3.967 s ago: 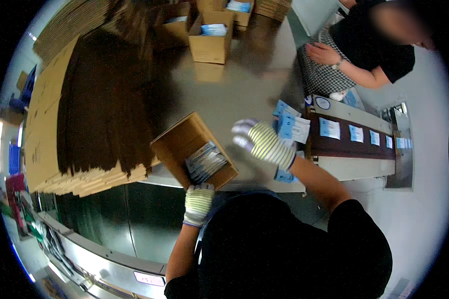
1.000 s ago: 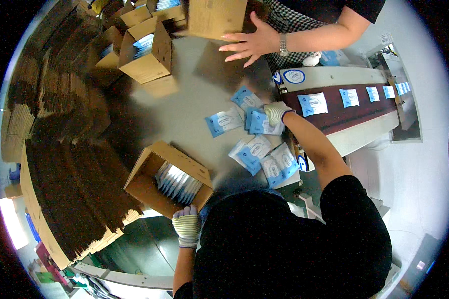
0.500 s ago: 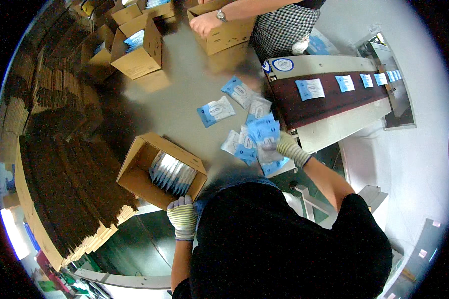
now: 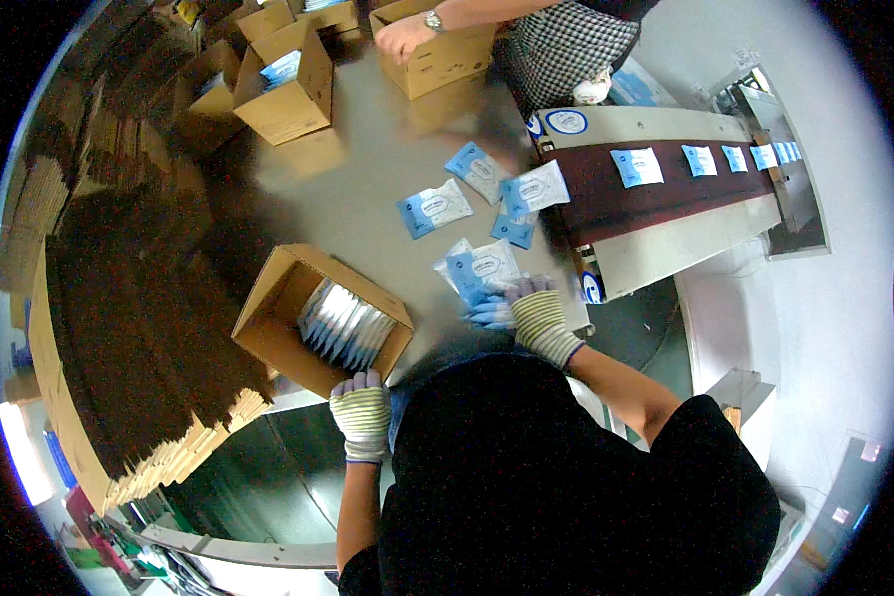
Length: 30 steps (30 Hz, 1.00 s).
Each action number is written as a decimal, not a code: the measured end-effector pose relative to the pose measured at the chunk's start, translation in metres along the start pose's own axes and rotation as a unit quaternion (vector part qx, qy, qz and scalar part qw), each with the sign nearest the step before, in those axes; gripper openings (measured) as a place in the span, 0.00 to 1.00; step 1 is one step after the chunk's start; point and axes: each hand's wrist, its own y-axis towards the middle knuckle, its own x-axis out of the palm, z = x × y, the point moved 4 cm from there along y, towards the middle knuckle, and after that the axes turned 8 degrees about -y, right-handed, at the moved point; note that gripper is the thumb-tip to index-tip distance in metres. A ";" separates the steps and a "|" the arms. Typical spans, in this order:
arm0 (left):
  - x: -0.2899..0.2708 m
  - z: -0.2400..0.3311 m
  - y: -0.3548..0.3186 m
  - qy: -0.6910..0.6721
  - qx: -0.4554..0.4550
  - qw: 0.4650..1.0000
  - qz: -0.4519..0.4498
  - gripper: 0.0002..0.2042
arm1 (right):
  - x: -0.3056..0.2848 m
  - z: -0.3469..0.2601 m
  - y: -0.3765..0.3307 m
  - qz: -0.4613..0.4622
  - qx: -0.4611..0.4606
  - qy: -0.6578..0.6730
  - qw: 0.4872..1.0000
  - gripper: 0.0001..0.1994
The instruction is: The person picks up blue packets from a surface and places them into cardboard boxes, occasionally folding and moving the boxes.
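My left hand (image 4: 361, 415), in a striped knit glove, grips the near edge of an open cardboard box (image 4: 273, 288). Inside that box, a row of blue-and-white packets (image 4: 345, 323) stands on edge. My right hand (image 4: 538, 320), gloved alike, is closed on a small bunch of packets (image 4: 491, 313) low over the table's near side. Just beyond it, more packets (image 4: 479, 266) overlap one another. Farther off lie loose packets (image 4: 434, 209), one of them (image 4: 536, 187) reaching the conveyor's end. My fingertips are partly hidden.
A conveyor belt (image 4: 591, 199) on the right carries a line of single packets (image 4: 637, 168). Across the metal table (image 4: 368, 149), a co-worker's hand (image 4: 405, 40) rests on a cardboard box (image 4: 447, 65). Another box with packets (image 4: 286, 99) stands far left, near stacked flat cardboard (image 4: 129, 368).
My right hand has drawn left and nearer to me with the packets. One packet now lies by the conveyor's end. Packets on the belt have shifted slightly. My left hand stays at the box.
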 end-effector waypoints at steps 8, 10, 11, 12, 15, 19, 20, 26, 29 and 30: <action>0.000 0.005 -0.006 -0.010 0.036 0.999 -0.020 0.05 | -0.054 0.000 0.054 -0.112 -0.004 0.335 0.936 0.42; -0.006 0.007 -0.006 -0.039 0.032 0.998 -0.031 0.05 | -0.091 -0.011 0.065 -0.011 -0.044 0.388 0.921 0.41; -0.005 0.007 -0.009 -0.033 0.020 0.999 -0.029 0.05 | -0.139 -0.021 0.063 0.059 -0.098 0.474 0.873 0.38; -0.001 0.008 -0.005 -0.032 0.026 0.999 -0.033 0.05 | -0.182 -0.028 0.062 0.115 -0.153 0.545 0.816 0.34; 0.003 0.007 -0.009 -0.017 0.024 0.998 -0.046 0.05 | -0.274 -0.096 0.067 -0.110 -0.290 0.673 0.672 0.24; 0.002 0.011 -0.012 -0.005 0.024 0.999 -0.045 0.04 | -0.269 -0.181 0.108 0.173 -0.344 0.168 0.907 0.17; -0.004 0.016 -0.009 0.020 0.044 0.998 -0.048 0.04 | -0.260 -0.199 0.126 0.189 -0.337 0.082 0.919 0.16; -0.009 0.011 -0.012 -0.016 0.008 1.000 -0.011 0.03 | -0.151 -0.276 0.180 0.026 -0.328 -0.144 0.933 0.22; -0.013 0.004 -0.016 -0.028 0.012 0.999 -0.030 0.05 | -0.173 -0.242 0.146 0.165 -0.383 -0.065 0.906 0.18; -0.018 -0.002 -0.014 -0.056 0.012 0.998 -0.026 0.06 | -0.193 -0.226 0.131 0.234 -0.444 0.052 0.863 0.15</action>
